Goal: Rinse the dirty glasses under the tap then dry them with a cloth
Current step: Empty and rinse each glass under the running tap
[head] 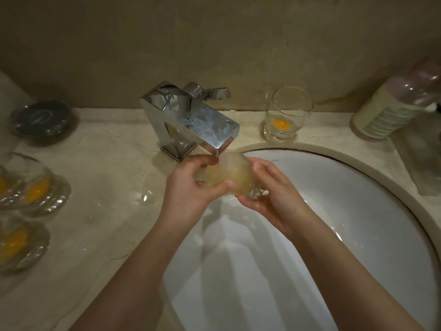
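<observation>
Both hands on one glass (226, 173), held on its side under the tap (191, 118) spout, above the sink (358, 211) rim. Water runs onto it; inside looks cloudy yellow. Left hand (188, 187) fingers curled round the mouth end, thumb underneath. Right hand (272, 194) fingers wrapped around the base end. Another glass (287, 114) with a yolk stands upright on the tabletop (107, 168) right of the tap. More yolk-smeared glasses (28, 189) sit at the far left edge. Bottle (393, 103) at far right.
</observation>
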